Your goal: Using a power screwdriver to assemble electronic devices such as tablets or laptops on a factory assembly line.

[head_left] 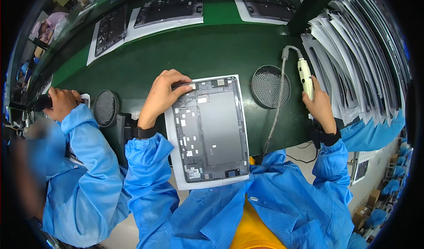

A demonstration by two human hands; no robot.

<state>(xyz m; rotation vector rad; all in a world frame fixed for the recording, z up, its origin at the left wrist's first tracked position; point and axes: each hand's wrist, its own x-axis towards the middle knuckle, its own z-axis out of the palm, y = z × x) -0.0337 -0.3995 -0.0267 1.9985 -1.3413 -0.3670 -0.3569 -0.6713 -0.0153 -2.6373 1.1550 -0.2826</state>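
A dark grey tablet housing (221, 129), its inner side dotted with small white patches, lies on a white sheet (176, 169) in front of me. My left hand (162, 94) is closed at the housing's upper left corner, thumb and forefinger gripping its edge. What lies under those fingertips is partly hidden. At the right, my right hand (321, 106) is wrapped round a cream electric screwdriver (304, 74), held apart from the housing, its tip pointing toward me. From the screwdriver's far end a grey cord (277, 116) loops back toward my body.
Round dishes with gridded tops, one right (270, 86) and one left (106, 108), stand on the green bench (221, 54). More housings (168, 10) lie along the back. A tall stack of sheets (353, 59) borders the right. A co-worker's hand (64, 104) grips a dark object at left.
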